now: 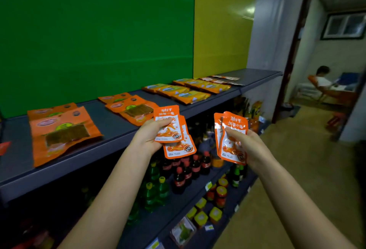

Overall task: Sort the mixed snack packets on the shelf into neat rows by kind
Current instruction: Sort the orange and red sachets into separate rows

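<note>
My left hand grips a fanned stack of small orange-and-white snack packets just off the front edge of the grey top shelf. My right hand holds two more of the same small packets a little to the right, over the aisle. On the shelf lie large orange packets with a clear window at the left and centre, a row of yellow-orange packets farther right, and flat pale packets at the far end.
A green and yellow back wall rises behind the shelf. Lower shelves hold dark and green drink bottles and jars. The tan floor aisle runs to the right. A doorway at the far right shows a seated person.
</note>
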`<state>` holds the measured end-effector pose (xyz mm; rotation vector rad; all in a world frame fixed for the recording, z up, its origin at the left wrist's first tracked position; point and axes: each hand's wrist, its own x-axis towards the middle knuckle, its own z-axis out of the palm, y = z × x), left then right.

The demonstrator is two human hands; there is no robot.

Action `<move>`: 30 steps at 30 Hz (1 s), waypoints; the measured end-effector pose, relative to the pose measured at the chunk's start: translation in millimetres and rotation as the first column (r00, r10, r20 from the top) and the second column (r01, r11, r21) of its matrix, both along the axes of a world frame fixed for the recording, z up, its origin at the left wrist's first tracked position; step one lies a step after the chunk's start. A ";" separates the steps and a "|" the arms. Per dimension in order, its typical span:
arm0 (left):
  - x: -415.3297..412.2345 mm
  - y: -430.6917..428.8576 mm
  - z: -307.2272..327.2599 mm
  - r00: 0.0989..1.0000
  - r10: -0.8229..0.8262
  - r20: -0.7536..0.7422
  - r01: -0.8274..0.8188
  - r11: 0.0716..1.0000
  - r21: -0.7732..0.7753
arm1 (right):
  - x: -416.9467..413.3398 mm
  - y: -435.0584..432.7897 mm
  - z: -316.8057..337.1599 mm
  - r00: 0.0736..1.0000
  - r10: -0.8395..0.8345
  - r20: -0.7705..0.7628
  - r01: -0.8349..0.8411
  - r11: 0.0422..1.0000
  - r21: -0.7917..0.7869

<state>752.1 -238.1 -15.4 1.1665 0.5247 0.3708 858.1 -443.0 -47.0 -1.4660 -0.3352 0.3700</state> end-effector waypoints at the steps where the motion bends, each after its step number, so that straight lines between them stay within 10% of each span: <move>1: 18.6 -2.6 0.1 1.000 -0.014 -0.001 0.014 1.000 0.007 | 15.2 -2.6 -1.3 1.000 -0.014 -0.009 0.014 1.000 -0.003; 30: 448.0 -72.4 18.3 0.978 0.191 0.085 -0.193 0.981 0.011 | 462.0 -47.4 26.2 0.977 0.199 -0.081 -0.200 0.980 0.001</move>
